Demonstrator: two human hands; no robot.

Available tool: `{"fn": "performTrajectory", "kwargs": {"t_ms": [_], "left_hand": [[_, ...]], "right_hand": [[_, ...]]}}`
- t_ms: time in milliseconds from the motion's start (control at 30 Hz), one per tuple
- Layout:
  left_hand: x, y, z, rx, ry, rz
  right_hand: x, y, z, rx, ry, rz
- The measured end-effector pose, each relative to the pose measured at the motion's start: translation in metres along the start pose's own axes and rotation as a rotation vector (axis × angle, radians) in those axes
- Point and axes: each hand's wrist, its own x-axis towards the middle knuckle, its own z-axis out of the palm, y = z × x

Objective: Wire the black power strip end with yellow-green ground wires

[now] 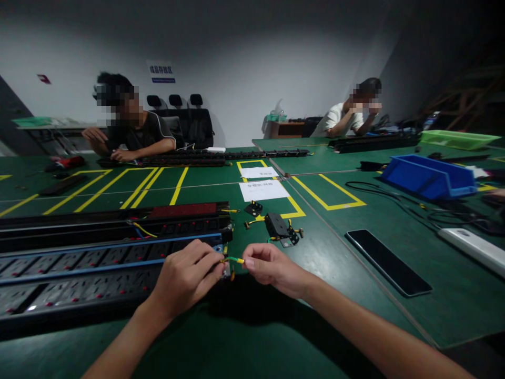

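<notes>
Between my two hands runs a short yellow-green wire [233, 259]. My left hand [188, 273] pinches its left part, close to the end of a long power strip [98, 284] with black sockets and small red parts. At the wire's right end, my right hand [274, 267] closes thumb and fingers on the yellow sleeve; the tip is hidden by the fingers. A blue-edged strip [118, 257] lies just behind the nearest one. Beyond my right hand sits a small black box [276, 225] with brackets and short wires about it.
A phone [389, 262] and a white bar [473, 247] lie to the right, near black cables [394, 196] and a blue bin [429, 176]. Paper labels [264, 190] lie mid-table. Two people sit across the green table, one left [134, 131], one right [343, 118].
</notes>
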Motion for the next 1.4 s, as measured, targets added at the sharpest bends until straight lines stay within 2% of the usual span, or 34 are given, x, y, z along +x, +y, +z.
{"fn": "performTrajectory", "kwargs": {"t_ms": [200,300,367,467,533,600,667,833,1000,1300,1400], "left_hand": [[-0.001,0.013,0.007,-0.154,0.018,-0.034],[0.0,0.013,0.005,-0.139,-0.004,-0.054],[0.001,0.012,0.003,-0.071,-0.038,-0.083],[0.002,0.011,0.002,0.064,-0.117,-0.118],[0.003,0.012,0.002,0.135,-0.166,-0.11],[0.004,0.014,0.003,0.167,-0.189,-0.087],[0.004,0.015,0.004,0.166,-0.2,-0.063],[0.004,0.015,0.004,0.129,-0.175,-0.043],[0.003,0.013,0.007,0.097,-0.154,-0.012],[0.003,0.006,0.004,-0.008,-0.326,-0.037],[0.002,0.006,0.005,-0.067,-0.315,-0.076]], "right_hand": [[0.002,0.016,0.001,0.069,-0.058,-0.025],[0.002,0.014,0.0,-0.042,-0.05,-0.049],[0.0,0.007,0.0,-0.259,0.011,-0.143],[-0.004,-0.002,0.001,-0.791,0.161,-0.381],[-0.006,-0.002,0.001,-1.107,0.195,-0.501],[-0.007,0.001,0.0,-1.309,0.198,-0.567],[-0.006,0.006,0.0,-1.413,0.202,-0.595],[-0.005,0.008,0.004,-1.521,0.223,-0.637],[-0.007,0.009,0.009,-1.512,0.233,-0.677],[0.0,0.009,-0.015,-1.603,0.141,-0.628],[0.001,0.009,-0.017,-1.568,0.144,-0.626]]}}
